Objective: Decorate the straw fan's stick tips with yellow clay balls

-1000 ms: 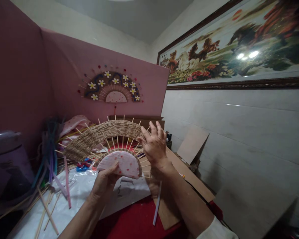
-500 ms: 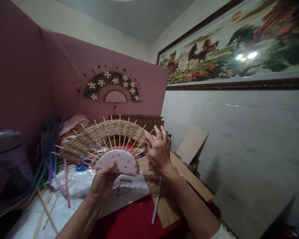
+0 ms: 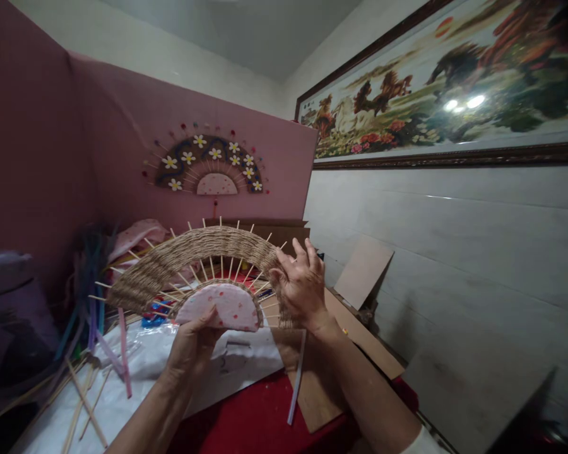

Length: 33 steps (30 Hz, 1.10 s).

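Right hand (image 3: pixel 301 287) partly hides the right end of the woven fan (image 3: pixel 208 243).

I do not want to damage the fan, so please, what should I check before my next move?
1. Left hand holds the pink base, thumb in front: ok.
2. Right hand is at the right end of the woven band: ok.
3. Rib tips stick out past the band's outer edge: ok.
4. Loose sticks put away: not ok, they lie at lower left.
5. Band's back undamaged: cannot tell, hidden.
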Tool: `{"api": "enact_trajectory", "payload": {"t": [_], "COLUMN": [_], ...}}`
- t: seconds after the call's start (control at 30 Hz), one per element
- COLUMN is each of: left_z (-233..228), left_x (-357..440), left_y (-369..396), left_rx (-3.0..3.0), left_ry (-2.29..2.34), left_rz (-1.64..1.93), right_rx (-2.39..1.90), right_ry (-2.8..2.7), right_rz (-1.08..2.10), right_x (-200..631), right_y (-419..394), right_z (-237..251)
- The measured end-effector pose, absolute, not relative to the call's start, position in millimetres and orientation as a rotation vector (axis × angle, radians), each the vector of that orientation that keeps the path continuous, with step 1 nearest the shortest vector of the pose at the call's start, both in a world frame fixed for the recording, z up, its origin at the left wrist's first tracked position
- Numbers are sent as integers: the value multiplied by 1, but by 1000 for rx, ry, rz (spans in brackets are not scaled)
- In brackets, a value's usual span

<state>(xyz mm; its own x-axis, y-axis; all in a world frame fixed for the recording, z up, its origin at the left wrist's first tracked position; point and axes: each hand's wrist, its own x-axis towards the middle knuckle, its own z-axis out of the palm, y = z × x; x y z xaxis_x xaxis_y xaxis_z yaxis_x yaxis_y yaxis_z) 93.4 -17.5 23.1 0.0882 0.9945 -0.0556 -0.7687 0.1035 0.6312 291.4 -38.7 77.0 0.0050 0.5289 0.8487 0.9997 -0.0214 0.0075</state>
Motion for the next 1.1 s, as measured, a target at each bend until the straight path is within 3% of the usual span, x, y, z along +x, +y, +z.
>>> {"api": "enact_trajectory", "payload": {"t": [0.47,1.1], "left_z": [29,25], "left_x": [93,93], "left_y": [-18,-18], "left_rx": [486,512], "left_ry": [492,483], "left_rz": [1449,1436], "right_rx": [-1413,-1587], "right_ry": [-1276,-1575], "right_rz": [-822,-880], "right_x": [318,298], "right_y": [-78,-52], "right_z": [38,64]}}
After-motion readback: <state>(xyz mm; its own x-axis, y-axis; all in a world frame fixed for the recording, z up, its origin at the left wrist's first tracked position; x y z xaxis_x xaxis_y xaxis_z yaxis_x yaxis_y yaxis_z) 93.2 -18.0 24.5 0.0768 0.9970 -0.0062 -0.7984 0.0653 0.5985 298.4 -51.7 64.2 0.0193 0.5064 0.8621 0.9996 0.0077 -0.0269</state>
